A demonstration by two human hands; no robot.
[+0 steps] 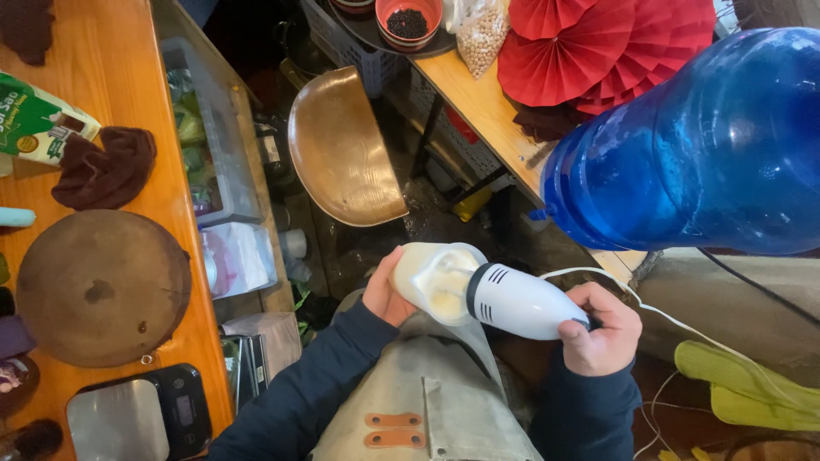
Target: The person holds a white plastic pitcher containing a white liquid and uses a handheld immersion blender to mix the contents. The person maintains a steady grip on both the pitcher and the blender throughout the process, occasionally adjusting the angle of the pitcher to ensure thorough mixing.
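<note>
Mixer (519, 300) above cluttered floor (444, 213)

A green-and-white carton (38, 119) lies at the left edge of the orange counter (111, 60). A clear bag of pale beans (481, 36) sits at the top, beside red paper fans. The kitchen scale's (141, 414) small dark screen (184, 411) — bottom left — reads nothing legible.

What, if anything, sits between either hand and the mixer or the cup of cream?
Nothing visible does. The left hand already grips the translucent cup, and the right hand holds the white hand mixer, whose beaters sit inside the cup.
</note>
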